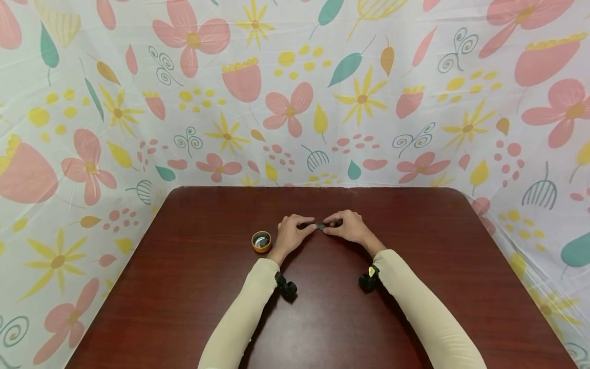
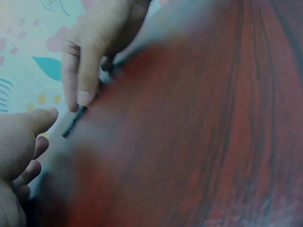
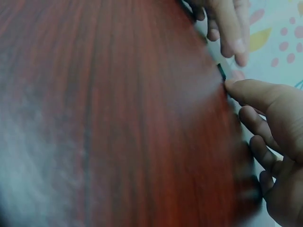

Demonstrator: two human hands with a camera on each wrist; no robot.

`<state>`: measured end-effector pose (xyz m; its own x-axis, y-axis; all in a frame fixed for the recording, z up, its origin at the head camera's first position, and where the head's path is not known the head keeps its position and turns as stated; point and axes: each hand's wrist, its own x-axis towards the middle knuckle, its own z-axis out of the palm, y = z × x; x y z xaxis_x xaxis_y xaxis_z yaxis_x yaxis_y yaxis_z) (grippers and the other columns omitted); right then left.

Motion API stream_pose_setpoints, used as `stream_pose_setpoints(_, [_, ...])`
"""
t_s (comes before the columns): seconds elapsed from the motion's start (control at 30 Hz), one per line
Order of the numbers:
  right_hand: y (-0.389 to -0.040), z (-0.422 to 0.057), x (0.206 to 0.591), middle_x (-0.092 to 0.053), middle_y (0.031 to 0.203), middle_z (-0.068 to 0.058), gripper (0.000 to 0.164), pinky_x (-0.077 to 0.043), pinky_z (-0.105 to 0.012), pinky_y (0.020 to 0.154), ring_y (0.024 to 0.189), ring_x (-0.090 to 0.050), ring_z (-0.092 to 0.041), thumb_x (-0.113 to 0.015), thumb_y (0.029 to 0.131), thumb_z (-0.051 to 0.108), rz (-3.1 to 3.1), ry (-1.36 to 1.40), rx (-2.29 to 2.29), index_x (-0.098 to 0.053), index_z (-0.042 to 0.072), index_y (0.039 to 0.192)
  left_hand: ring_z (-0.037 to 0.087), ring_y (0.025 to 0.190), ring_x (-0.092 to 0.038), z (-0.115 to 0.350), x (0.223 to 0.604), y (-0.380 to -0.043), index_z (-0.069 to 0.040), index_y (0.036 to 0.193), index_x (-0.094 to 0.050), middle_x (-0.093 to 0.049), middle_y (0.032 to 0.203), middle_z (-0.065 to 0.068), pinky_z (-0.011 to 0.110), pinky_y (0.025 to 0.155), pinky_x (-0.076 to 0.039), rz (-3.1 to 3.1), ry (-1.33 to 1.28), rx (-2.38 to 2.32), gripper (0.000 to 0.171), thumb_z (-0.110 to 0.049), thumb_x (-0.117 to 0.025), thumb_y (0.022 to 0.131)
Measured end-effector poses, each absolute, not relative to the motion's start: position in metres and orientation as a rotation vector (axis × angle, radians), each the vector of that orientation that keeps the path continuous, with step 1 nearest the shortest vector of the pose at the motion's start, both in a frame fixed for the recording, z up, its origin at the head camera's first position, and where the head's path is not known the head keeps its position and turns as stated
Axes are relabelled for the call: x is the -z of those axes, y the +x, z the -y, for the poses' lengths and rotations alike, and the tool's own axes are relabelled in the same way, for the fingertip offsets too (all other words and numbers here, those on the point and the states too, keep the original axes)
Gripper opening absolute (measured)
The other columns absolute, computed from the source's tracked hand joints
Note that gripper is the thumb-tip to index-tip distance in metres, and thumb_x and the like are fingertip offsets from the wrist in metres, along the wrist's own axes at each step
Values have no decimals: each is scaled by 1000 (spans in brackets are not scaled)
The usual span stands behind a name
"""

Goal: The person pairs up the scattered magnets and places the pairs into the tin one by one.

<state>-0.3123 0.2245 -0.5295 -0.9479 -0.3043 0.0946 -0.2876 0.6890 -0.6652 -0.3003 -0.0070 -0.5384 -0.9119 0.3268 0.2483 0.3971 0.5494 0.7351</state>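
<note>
A small, dark, flat piece point(image 1: 320, 226) is between the two hands over the table's far half. My right hand point(image 1: 351, 227) pinches it between thumb and fingers; in the left wrist view the dark piece point(image 2: 74, 124) juts out below those fingertips. My left hand point(image 1: 291, 233) faces it from the other side, thumb and forefinger stretched toward it. In the right wrist view a gap shows between the left hand point(image 3: 229, 26) and the dark piece point(image 3: 221, 72), which lies at the right thumb's tip. The piece's exact kind I cannot tell.
A small orange bowl point(image 1: 261, 250) with a dark inside and something shiny in it stands left of the left hand. The reddish-brown wooden table point(image 1: 322, 328) ends at a flower-print cloth point(image 1: 290, 154). Dark wrist cameras point(image 1: 287, 288) sit on both beige sleeves.
</note>
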Motion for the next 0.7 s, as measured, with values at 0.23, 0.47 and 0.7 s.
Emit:
stream_pose_setpoints(0.23, [-314,-229,520,-71,101,-3,29,-56,-40,79,91,-67,-19,-83,89,27,-2897,-560,1117,-79,12,114,24,123,-62,19,510,-287,-21,136,-69,-68,132,2,47,101,-51,2620,-694,1404,46,-45,-70,97])
stream_pose_setpoints(0.47, [-319,-229,510,-68,118,-10,40,-53,-50,91,108,-64,-29,-82,89,31,-2960,-662,1077,-76,7,121,20,130,-58,64,478,-271,-30,137,-68,-67,134,-6,49,105,-47,2580,-689,1326,49,-51,-73,93])
stream_pose_setpoints(0.7, [-323,-214,511,-70,118,-6,45,-52,-50,95,113,-62,-27,-84,86,37,-2903,-704,1112,-77,12,122,20,134,-51,122,492,-266,-35,139,-64,-61,141,-8,52,104,-48,2618,-651,1384,54,-51,-76,90])
